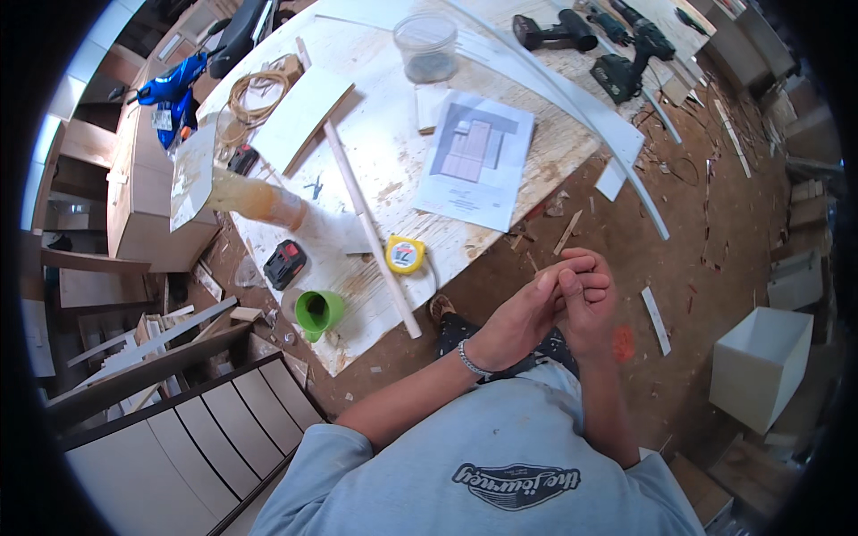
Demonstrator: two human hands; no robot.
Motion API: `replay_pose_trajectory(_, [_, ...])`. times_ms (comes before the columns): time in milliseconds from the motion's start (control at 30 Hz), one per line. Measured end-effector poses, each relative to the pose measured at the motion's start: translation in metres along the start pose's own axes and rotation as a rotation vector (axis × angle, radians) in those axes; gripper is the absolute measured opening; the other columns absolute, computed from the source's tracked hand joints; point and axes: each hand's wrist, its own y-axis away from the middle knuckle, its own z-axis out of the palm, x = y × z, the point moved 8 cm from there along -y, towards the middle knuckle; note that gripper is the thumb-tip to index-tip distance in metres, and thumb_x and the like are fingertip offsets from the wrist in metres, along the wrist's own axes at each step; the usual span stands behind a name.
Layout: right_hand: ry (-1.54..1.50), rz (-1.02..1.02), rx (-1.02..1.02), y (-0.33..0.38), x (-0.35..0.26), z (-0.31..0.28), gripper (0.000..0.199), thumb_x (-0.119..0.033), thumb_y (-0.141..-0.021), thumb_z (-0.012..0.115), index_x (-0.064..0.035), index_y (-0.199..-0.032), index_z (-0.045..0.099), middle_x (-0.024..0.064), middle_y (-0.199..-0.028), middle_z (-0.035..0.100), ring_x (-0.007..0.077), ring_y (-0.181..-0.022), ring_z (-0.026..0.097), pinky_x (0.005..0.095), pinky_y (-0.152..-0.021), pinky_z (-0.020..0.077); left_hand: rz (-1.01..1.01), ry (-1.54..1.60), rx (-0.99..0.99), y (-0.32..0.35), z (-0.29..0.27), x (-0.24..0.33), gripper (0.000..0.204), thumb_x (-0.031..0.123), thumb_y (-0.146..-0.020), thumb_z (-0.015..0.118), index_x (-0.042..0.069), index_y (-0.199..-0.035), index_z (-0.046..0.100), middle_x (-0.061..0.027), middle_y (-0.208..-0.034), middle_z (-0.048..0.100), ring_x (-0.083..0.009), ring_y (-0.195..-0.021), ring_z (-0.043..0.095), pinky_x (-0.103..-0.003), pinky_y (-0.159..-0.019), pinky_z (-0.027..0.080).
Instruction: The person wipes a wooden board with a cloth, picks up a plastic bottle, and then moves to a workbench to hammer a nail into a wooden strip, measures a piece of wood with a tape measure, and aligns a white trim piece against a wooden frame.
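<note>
Both hands are brought together in front of my shirt, beyond the table's near edge. My left hand (523,314), with a chain bracelet at the wrist, is closed against the right one. My right hand (593,308) has its fingers curled over the left hand's fingers. Whether anything small lies between the palms is hidden. The closest things on the table are a yellow tape measure (405,255) and a printed sheet with a furniture drawing (474,161). A long thin wooden strip (362,214) lies beside the tape measure, its end jutting past the table edge.
A green cup (323,313), a battery pack (284,264) and an orange-tinted bottle (268,204) are at the table's left. Far back are a clear tub (425,49) and cordless drills (636,49). Wood scraps litter the floor; a white box (760,368) stands right.
</note>
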Motion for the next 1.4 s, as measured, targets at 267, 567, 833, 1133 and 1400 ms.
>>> replay_pose_trajectory(267, [-0.364,0.118,0.259,-0.02,-0.032,-0.15,0.036,-0.036,-0.102,0.054,-0.0023,-0.089,0.059,0.0087,-0.064,0.062,0.0178,-0.057,0.065,0.0304,-0.052,0.0538,0.014,-0.601,-0.111,-0.116,0.078,-0.096,0.104,0.054,-0.091,0.061,-0.002,-0.156,0.001,-0.0182,-0.155,0.025,-0.0258,-0.144,0.029,-0.036,-0.118,0.022])
replay_pose_trajectory(567, [-0.841,0.179,0.465,0.003,0.0,-0.426,0.047,-0.047,-0.1,0.051,-0.0044,-0.08,0.056,0.0116,-0.06,0.061,0.0252,-0.053,0.064,0.0362,-0.052,0.0536,-0.234,-1.179,-0.508,-0.266,0.134,-0.31,0.103,0.035,-0.09,0.068,-0.007,-0.154,-0.002,-0.0269,-0.16,0.014,-0.0333,-0.15,0.017,-0.039,-0.119,0.019])
replay_pose_trajectory(833, [-1.132,0.021,0.593,0.022,-0.006,-0.591,0.041,-0.044,-0.099,0.053,-0.0087,-0.078,0.054,0.008,-0.057,0.057,0.025,-0.055,0.061,0.0397,-0.062,0.0528,-0.523,-1.353,-0.954,-0.369,0.201,-0.433,0.101,0.033,-0.09,0.069,-0.007,-0.154,0.001,-0.0362,-0.147,0.033,-0.0393,-0.138,0.041,-0.041,-0.112,0.033])
replay_pose_trajectory(1133, [0.166,0.54,1.013,0.055,0.12,-0.801,0.019,-0.018,-0.097,0.058,-0.0005,-0.088,0.06,0.0093,-0.074,0.068,0.0162,-0.062,0.065,0.0293,-0.061,0.0554,-0.772,-1.335,-1.262,-0.548,0.173,-0.519,0.022,0.021,-0.099,0.057,0.002,-0.093,0.066,-0.0138,-0.081,0.066,-0.0329,-0.081,0.065,-0.041,-0.074,0.05])
replay_pose_trajectory(1400, [-0.342,1.385,1.033,0.259,0.269,-0.846,0.012,-0.006,-0.089,0.056,0.0023,-0.096,0.06,0.0226,-0.076,0.066,0.0336,-0.072,0.069,0.0396,-0.054,0.0546,-0.487,-1.321,-1.055,-0.829,0.244,-0.566,0.029,0.026,-0.1,0.057,0.0,-0.087,0.057,-0.013,-0.071,0.053,-0.026,-0.066,0.055,-0.037,-0.064,0.045])
